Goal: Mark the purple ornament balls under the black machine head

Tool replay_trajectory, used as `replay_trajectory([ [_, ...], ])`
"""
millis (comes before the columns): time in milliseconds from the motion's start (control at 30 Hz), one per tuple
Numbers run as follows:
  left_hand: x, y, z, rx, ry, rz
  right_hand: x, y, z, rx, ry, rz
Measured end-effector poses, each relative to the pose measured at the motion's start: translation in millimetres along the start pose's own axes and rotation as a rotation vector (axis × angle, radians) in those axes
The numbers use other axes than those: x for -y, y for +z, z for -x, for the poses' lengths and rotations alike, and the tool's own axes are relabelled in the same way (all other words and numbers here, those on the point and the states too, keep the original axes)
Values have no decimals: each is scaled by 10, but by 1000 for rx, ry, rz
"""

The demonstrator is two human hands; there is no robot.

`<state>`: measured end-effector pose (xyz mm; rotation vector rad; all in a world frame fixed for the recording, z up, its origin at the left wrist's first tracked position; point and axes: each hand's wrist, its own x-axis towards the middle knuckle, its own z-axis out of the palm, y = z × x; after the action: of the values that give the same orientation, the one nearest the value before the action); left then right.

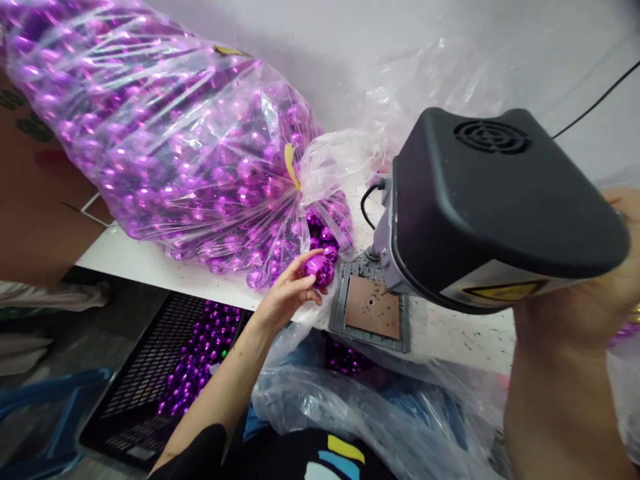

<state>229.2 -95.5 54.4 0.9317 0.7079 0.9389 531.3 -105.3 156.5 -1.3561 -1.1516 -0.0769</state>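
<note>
A shiny purple faceted ball (319, 268) is pinched in the fingers of my left hand (290, 292), at the mouth of a big clear plastic bag (200, 147) full of similar purple balls. Right of that hand, a bench press with a black housing (500, 193) stands over a metal base plate (345, 313). A brown square pad (373, 307) with a small hole lies on the base, scattered with dark flecks. My right hand (580, 313) is raised against the far right side of the housing; its fingers are hidden behind the machine.
Below the table edge at left, a black mesh crate (133, 373) holds small purple balls. A blue stool (65, 413) stands beside it. Clear plastic sheeting (360, 400) hangs over my lap. A yellow tie (291, 167) cinches the bag. A black cable (597, 100) runs up at right.
</note>
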Motion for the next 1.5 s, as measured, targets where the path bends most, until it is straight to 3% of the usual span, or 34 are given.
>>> replay_trajectory([
  [100, 285, 128, -39, 98, -144, 182, 23, -2, 1, -16, 6, -56],
  [167, 465, 200, -99, 83, -148, 130, 49, -8, 4, 5, 1, -33],
  [300, 708, 282, -239, 1, -23, -338, 104, -9, 10, 6, 8, -69],
  [433, 805, 341, -310, 22, 158, -714, 132, 3, 11, -3, -8, -117],
  [733, 817, 541, -322, 138, 381, -1201, 138, -5, 12, 4, -8, -82],
  [933, 999, 582, -342, 46, 381, -1138, 143, -5, 20, 7, -22, -83],
  [1200, 941, 601, -339, 150, 297, -1094, 166, 7, 42, -9, -24, -85],
  [1367, 916, 634, -341, 152, 277, -1098, 160, -23, 23, 14, 18, -73],
  [1500, 946, 640, -339, 149, 255, -1071, 181, -147, 153, -17, -106, 37],
])
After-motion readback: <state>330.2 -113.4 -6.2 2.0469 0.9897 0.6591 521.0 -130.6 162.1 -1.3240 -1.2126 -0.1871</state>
